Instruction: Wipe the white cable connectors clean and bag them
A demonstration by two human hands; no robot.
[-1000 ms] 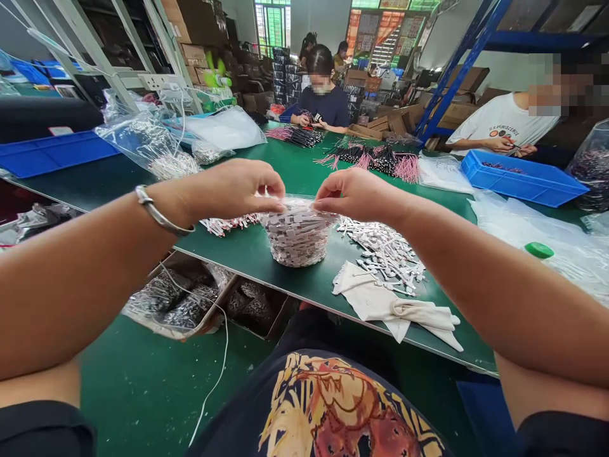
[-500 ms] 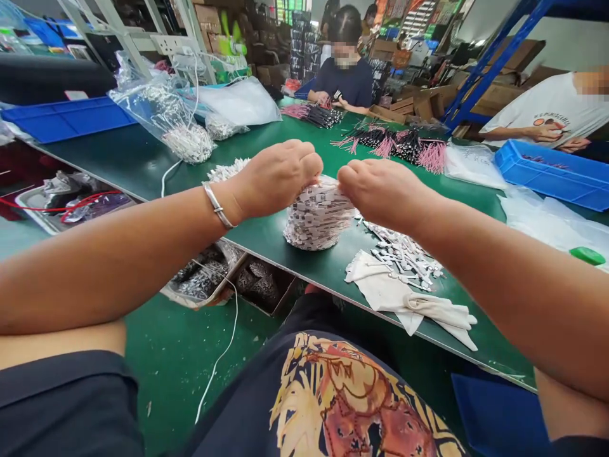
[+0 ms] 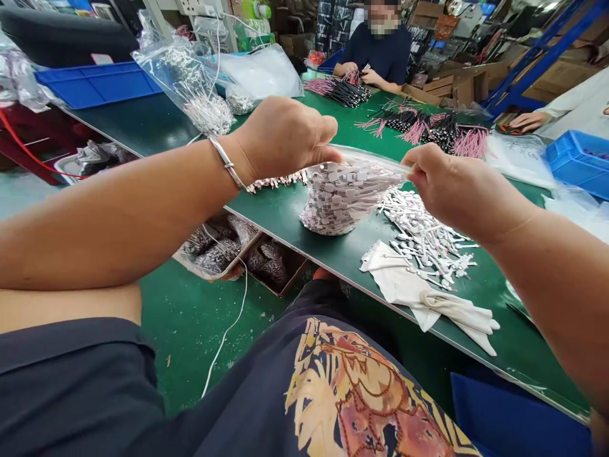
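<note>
The left hand point(image 3: 292, 134) pinches the bag point(image 3: 333, 206) by its rim at 11 o'clock, the right hand point(image 3: 454, 190) at 2. It stands on the table point(image 3: 280, 212), white parts point(image 3: 428, 244) at 4 o'clock.

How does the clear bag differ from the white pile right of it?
The clear bag packs its pieces together; the white pile lies loose. The bag stands taller than the pile. The left hand and right hand pinch the bag's rim; neither holds the pile. Both are mostly white and rest on the green table.
</note>
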